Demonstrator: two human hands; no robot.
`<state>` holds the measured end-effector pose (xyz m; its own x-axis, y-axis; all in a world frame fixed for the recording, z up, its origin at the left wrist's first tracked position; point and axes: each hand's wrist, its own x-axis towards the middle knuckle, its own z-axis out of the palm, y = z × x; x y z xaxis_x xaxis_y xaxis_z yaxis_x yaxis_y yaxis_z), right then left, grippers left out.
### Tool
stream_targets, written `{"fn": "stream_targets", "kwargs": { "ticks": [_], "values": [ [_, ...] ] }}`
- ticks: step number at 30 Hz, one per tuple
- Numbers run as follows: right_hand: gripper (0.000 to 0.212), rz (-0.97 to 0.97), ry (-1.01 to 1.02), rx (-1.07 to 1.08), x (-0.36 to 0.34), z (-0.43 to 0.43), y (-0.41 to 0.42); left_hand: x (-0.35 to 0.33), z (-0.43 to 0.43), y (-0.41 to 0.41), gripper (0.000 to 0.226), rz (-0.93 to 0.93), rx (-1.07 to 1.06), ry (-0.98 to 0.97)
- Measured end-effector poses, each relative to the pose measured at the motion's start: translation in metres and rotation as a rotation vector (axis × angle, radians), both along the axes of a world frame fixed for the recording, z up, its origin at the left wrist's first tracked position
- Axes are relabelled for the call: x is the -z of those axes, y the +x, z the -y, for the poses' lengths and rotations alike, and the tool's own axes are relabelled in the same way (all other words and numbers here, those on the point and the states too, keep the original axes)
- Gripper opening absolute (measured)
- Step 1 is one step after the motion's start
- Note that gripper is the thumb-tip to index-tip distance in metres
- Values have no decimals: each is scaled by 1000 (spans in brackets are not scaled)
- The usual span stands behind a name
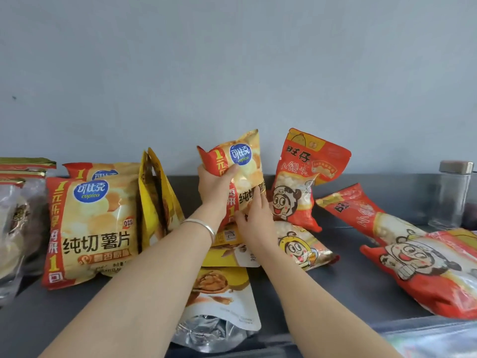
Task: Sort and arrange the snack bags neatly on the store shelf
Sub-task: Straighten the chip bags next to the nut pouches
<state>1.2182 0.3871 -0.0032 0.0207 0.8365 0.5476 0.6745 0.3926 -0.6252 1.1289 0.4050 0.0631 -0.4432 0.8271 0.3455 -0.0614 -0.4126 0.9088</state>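
Holding chip bag [245, 157] upright above the shelf [348, 280], mid-frame. Left grip [215, 188] is curled round its upper-left edge. Right grip [254, 218] sits lower right, fingers straight, pressed flat on the bag's bottom corner.

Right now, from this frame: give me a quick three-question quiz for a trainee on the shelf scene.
1. True or false: the left hand grips the raised chip bag.
2. The matching standing chip bags are: A) left of the hands, B) right of them, C) lying flat.
3. What clear container stands at the far right?
Key: 1 true; 2 A; 3 the glass jar.
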Motion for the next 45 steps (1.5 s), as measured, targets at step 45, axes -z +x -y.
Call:
{"fn": "stream_targets", "kwargs": {
  "ticks": [45],
  "values": [
    [67, -305, -342, -442, 25, 142, -190, 90, 203, -237, 43, -1009, -764, 104]
  ]
}}
